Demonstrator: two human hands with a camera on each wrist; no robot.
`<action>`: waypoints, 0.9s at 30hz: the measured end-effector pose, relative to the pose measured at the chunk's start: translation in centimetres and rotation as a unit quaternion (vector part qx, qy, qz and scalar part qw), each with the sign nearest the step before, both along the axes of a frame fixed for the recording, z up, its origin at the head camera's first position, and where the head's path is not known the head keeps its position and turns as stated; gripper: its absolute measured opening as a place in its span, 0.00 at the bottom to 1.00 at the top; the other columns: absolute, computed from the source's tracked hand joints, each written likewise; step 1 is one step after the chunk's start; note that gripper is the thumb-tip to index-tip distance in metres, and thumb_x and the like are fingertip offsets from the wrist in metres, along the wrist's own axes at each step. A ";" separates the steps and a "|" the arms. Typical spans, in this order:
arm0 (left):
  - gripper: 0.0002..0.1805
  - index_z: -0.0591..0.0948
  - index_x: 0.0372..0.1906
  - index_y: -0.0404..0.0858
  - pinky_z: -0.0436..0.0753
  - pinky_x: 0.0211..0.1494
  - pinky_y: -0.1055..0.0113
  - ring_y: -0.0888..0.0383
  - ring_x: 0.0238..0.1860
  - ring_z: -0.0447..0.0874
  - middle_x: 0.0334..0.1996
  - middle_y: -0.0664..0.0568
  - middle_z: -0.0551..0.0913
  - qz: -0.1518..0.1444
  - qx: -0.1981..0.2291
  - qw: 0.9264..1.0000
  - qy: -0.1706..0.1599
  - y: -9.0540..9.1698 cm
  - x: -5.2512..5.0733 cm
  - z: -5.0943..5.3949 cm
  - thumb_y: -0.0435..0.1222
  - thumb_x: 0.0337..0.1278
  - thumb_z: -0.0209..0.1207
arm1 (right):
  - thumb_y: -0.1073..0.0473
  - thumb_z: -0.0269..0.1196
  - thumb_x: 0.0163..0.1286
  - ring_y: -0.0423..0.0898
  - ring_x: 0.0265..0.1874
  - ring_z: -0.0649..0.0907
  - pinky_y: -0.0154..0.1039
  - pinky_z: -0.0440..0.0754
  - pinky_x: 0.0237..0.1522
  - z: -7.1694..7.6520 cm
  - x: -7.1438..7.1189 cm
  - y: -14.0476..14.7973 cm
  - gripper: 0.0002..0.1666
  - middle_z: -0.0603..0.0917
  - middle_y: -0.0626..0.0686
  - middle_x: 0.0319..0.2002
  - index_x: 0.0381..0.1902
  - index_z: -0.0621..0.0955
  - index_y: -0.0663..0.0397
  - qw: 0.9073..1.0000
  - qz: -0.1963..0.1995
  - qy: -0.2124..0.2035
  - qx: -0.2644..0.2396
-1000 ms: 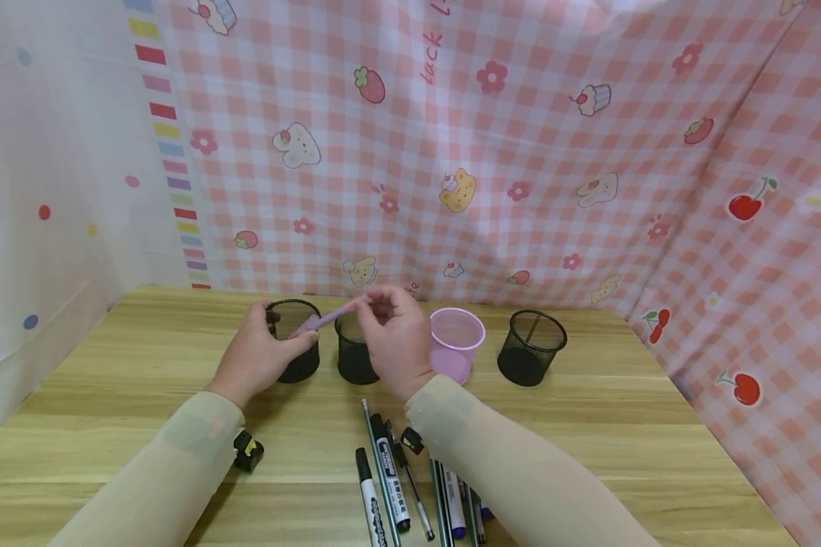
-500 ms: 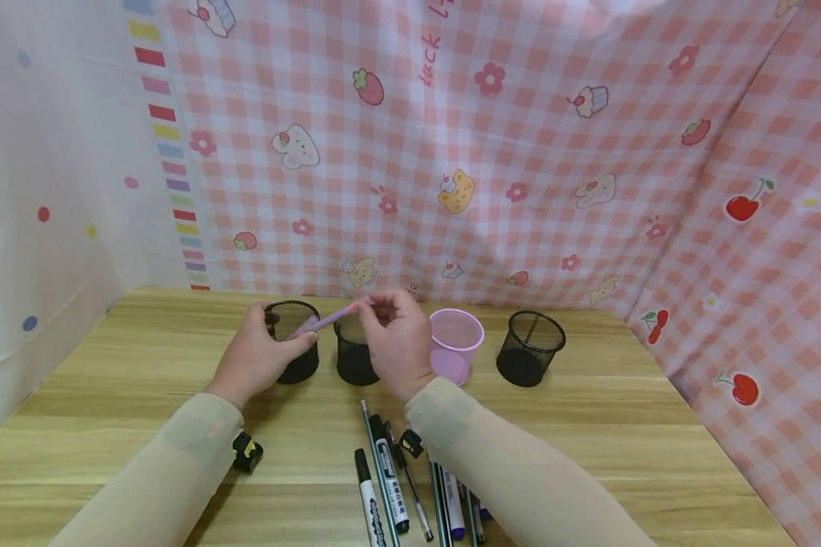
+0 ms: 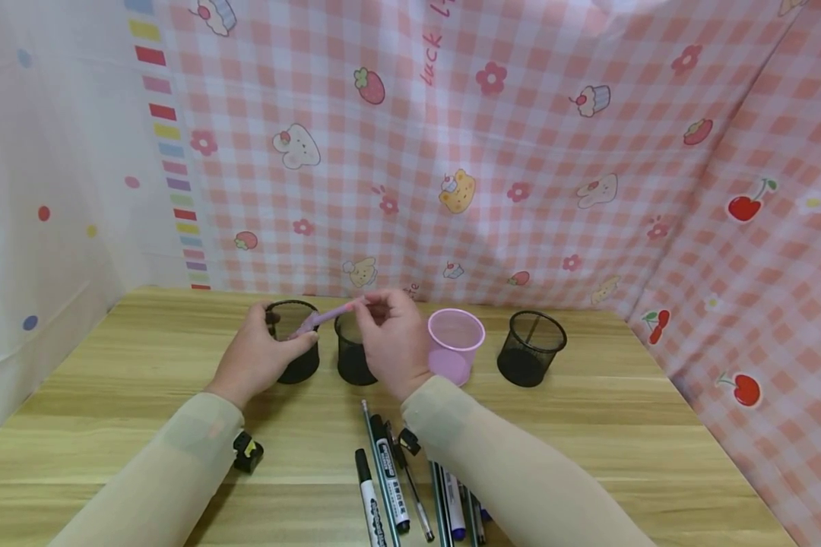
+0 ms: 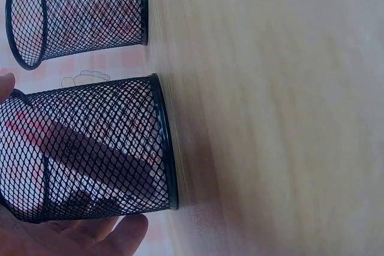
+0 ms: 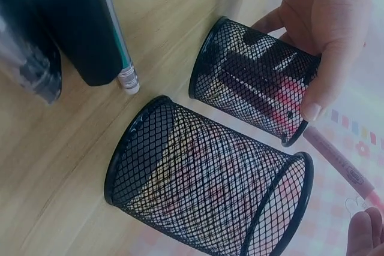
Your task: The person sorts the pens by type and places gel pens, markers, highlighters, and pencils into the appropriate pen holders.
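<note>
Head view has the left hand curled round the leftmost cup, one marker leaning inside it, while the right hand pinches a purple marker by its pink end, the other end at the cup's rim. Pens lie nearer on the table.

My left forearm and right forearm, both in long cream fabric sleeves, extend forward and converge. My bare left hand is curved in a grip, its thumb directed toward the other hand. Just right of it, not touching, my bare right hand pinches between thumb and fingertips, those fingers bent.
</note>
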State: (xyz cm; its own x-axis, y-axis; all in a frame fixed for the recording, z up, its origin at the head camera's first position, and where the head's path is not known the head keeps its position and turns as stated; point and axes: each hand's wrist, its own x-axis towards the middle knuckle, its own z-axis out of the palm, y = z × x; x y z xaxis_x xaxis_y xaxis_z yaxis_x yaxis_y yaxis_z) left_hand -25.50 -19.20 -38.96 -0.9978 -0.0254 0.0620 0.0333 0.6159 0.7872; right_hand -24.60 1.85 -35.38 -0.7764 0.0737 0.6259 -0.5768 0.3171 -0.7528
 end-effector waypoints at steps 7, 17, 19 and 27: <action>0.64 0.52 0.82 0.34 0.72 0.72 0.34 0.32 0.73 0.69 0.77 0.32 0.65 0.004 -0.004 1.000 -0.004 0.1 0.1 0.1 0.71 0.57 0.63 | 0.63 0.70 0.72 0.47 0.36 0.89 0.31 0.87 0.39 -0.1 0.1 -0.4 0.05 0.91 0.56 0.38 0.41 0.86 0.60 0.999 -0.015 -0.020 0.047; 0.63 0.52 0.82 0.34 0.72 0.72 0.34 0.32 0.73 0.69 0.77 0.31 0.65 0.006 -0.005 1.000 -0.002 0.1 0.0 0.2 0.72 0.57 0.63 | 0.59 0.69 0.74 0.40 0.31 0.85 0.29 0.83 0.31 -0.3 0.0 -0.2 0.06 0.92 0.51 0.36 0.43 0.89 0.54 0.994 -0.009 -0.061 0.085; 0.64 0.52 0.82 0.34 0.72 0.72 0.34 0.32 0.73 0.69 0.77 0.31 0.64 0.005 -0.005 1.000 -0.003 0.0 0.0 0.2 0.72 0.57 0.62 | 0.57 0.69 0.74 0.39 0.30 0.85 0.29 0.82 0.29 -0.2 0.1 -0.3 0.06 0.92 0.50 0.36 0.43 0.89 0.53 0.993 -0.008 -0.072 0.097; 0.64 0.51 0.82 0.34 0.72 0.71 0.35 0.33 0.73 0.69 0.77 0.31 0.65 0.003 -0.007 1.000 -0.004 0.0 0.0 0.1 0.73 0.56 0.61 | 0.55 0.69 0.75 0.39 0.33 0.85 0.30 0.82 0.32 -0.1 0.3 -0.4 0.08 0.92 0.49 0.40 0.46 0.90 0.51 0.983 0.013 -0.123 0.139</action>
State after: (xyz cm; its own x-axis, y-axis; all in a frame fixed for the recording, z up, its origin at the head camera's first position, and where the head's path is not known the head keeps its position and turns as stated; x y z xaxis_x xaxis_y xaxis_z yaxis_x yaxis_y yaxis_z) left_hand -25.50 -19.20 -38.87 -0.9981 -0.0309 0.0542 0.0230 0.6264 0.7792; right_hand -24.30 1.45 -35.43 -0.9057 -0.0954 0.4131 -0.3995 0.5184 -0.7561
